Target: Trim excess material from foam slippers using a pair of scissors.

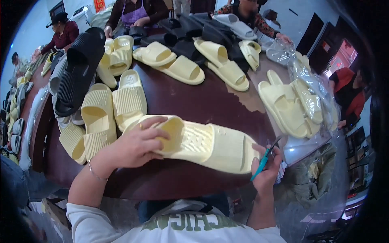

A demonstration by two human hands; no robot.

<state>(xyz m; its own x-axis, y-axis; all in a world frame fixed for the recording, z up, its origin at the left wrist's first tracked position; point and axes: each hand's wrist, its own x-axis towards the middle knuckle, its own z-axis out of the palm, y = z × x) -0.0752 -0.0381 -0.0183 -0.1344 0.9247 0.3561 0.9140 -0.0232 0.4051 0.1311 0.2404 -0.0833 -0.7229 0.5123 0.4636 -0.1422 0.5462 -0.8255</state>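
A pale yellow slide sandal [202, 143] lies sideways across the near edge of the dark brown table [182, 97]. My left hand [135, 143] grips it over the strap end at the left. At the sandal's heel end on the right, my right hand [267, 168] holds small blue-handled scissors [265, 156], with the blades pointing up and to the right just past the heel's edge.
Several pale yellow sandals [121, 101] and black ones [79, 69] are piled on the left and far side of the table. More yellow pairs in clear plastic bags [312, 97] lie at the right. Other people sit around the far and right edges.
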